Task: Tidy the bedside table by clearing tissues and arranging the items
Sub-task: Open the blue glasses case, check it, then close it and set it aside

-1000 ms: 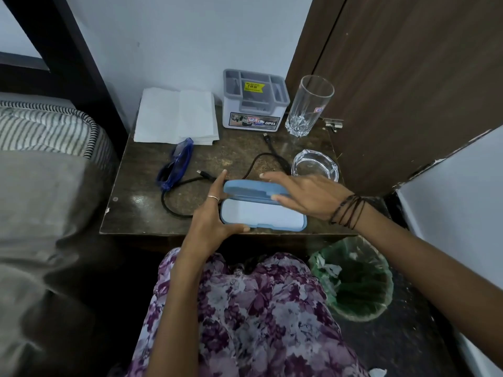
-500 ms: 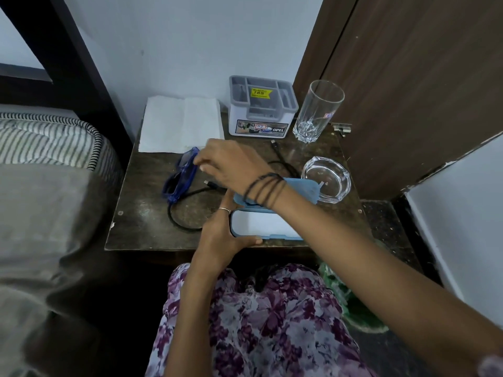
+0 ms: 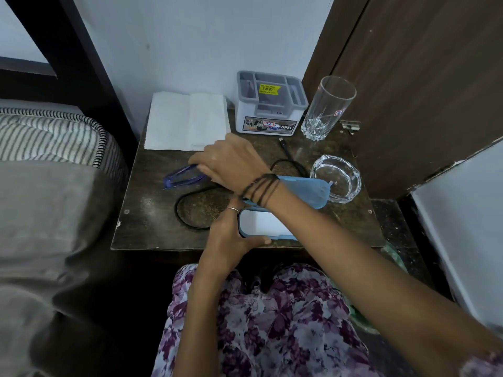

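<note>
Head view: open blue case (image 3: 272, 225) held by left hand (image 3: 231, 235).
Change: right hand (image 3: 228, 161) has crossed over, fingers now closing on blue glasses (image 3: 181, 176) just beyond.
Meaning: glasses probably go into case.

Tissues (image 3: 187, 122) lie left of organiser (image 3: 270, 104), tumbler (image 3: 326, 107) right.

A home bedroom: striped mattress (image 3: 51, 131) beside a small dark worktop (image 3: 152, 227), wooden door (image 3: 422, 77), drinking glass (image 3: 328, 108), folded tissues (image 3: 186, 122).
</note>
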A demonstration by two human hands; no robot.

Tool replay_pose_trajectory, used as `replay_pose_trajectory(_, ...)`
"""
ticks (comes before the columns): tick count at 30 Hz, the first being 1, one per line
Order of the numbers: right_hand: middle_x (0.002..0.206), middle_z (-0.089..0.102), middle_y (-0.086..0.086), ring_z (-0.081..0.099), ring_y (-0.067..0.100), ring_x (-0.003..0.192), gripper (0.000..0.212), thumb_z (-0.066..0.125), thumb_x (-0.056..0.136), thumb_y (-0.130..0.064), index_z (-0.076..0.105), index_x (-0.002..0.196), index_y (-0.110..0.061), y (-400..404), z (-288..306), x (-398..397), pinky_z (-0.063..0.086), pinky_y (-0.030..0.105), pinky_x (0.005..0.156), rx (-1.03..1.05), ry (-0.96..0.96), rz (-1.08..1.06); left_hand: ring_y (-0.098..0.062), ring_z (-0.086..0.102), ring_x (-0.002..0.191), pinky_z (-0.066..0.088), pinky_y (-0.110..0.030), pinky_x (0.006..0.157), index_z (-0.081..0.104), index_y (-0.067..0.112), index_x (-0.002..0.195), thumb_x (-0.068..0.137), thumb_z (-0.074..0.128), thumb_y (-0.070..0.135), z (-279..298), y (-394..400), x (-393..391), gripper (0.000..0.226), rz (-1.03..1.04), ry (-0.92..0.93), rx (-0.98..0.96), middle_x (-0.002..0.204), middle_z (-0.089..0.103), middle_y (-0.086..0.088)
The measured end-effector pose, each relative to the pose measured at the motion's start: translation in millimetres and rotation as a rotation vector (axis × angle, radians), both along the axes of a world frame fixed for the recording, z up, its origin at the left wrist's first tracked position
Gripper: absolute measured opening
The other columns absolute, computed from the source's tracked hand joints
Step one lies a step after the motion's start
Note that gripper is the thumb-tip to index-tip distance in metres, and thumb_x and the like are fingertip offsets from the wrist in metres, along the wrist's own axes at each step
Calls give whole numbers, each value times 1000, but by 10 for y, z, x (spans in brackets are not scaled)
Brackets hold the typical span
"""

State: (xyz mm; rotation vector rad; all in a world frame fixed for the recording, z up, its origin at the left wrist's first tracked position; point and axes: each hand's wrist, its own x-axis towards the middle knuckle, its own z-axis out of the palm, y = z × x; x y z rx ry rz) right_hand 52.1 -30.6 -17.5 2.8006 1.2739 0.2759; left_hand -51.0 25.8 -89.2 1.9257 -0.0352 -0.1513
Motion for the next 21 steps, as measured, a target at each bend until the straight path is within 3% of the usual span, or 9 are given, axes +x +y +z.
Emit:
replay_pose_trajectory(2,107,71,0,64,21,96,29,43,96,-26,62,118,-25,-153,109,-134,35,32,83,211,51,-75,-6,50,92,36,4,63,31,24,142,62,83,12,6,5,8,96,-2,-6,-15,102,55,15)
replay_pose_trajectory(4,99,74,1,67,21,88,22,57,88,-17,71,104,-18,-329,207,-305,43,35,79,562,173,-144,-5,50,93,35,5,64,28,27,144,61,84,12,0,7,8,101,-3,-12,-18,104,55,17)
replay_pose_trajectory(6,95,73,1,67,15,86,21,61,81,-6,73,98,-10,-554,255,-482,50,28,80,868,318,-168,-12,55,96,34,5,63,37,25,137,59,85,13,-11,0,1,92,3,-21,-7,102,57,14)
replay_pose_trajectory(8,97,69,0,64,7,89,25,58,83,3,70,102,-7,-803,266,-651,49,18,84,1011,510,-205,-9,56,97,35,5,62,36,23,139,60,85,13,2,-4,-2,94,7,-32,-18,101,56,19)
replay_pose_trajectory(10,102,67,-2,62,2,94,30,53,86,5,65,109,-11,-1051,246,-786,46,15,87,1024,637,-249,8,49,92,35,6,65,20,32,146,62,84,13,13,-2,-7,107,-12,-44,-47,104,49,34)
replay_pose_trajectory(12,103,69,-3,62,3,100,33,49,88,5,65,109,-16,-1255,204,-865,45,17,90,1032,743,-308,11,48,92,35,5,68,16,43,142,63,84,13,14,10,-12,108,-16,-51,-76,107,45,40)
replay_pose_trajectory(16,96,72,-7,66,5,93,21,58,88,-9,71,99,-20,-1479,164,-887,49,18,82,1060,833,-374,1,53,101,39,1,74,12,56,129,61,84,10,10,7,-13,109,-20,-51,-89,116,55,24)
replay_pose_trajectory(19,87,71,-17,64,-5,85,17,67,83,-11,70,89,-26,-1511,154,-806,45,11,80,888,796,-381,10,54,97,41,-1,75,16,52,131,60,84,9,-5,12,-11,107,-29,-54,-109,119,55,19)
replay_pose_trajectory(21,87,69,-16,62,-11,85,14,67,83,-9,67,92,-20,-1500,137,-740,42,4,79,771,769,-372,7,55,103,43,-4,77,19,53,130,60,85,9,-26,16,-7,106,-35,-59,-126,120,55,20)
